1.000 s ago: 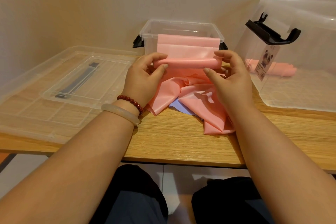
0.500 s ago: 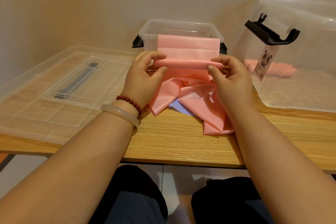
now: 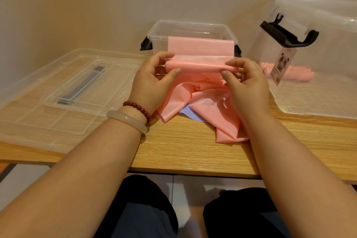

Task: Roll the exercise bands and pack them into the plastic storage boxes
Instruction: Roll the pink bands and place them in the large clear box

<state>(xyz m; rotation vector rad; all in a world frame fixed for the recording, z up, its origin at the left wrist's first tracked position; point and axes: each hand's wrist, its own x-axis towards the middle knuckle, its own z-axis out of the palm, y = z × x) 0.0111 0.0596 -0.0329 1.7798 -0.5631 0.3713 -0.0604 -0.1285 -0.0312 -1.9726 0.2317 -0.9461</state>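
A pink exercise band [image 3: 201,65] is partly rolled into a thin tube, held level above the table. My left hand [image 3: 154,81] grips the tube's left end and my right hand [image 3: 245,81] grips its right end. The band's far end drapes over the front rim of a small clear storage box [image 3: 191,27] with black latches. Its loose length lies crumpled on the wooden table [image 3: 185,149]. A pale purple band [image 3: 190,115] peeks out under the pink folds. At the right, a large clear box [image 3: 318,91] lies on its side with a rolled pink band [image 3: 297,75] inside.
Two clear lids [image 3: 63,91], the smaller resting on the larger, lie on the table at the left. The large box at the right has a black handle [image 3: 287,34] and a panda label. A wall stands close behind the boxes. My knees show below the table's front edge.
Both hands have kept turning the pink tube. My right hand slid slightly inward and lower on the roll. The draped part over the box looks a little shorter.
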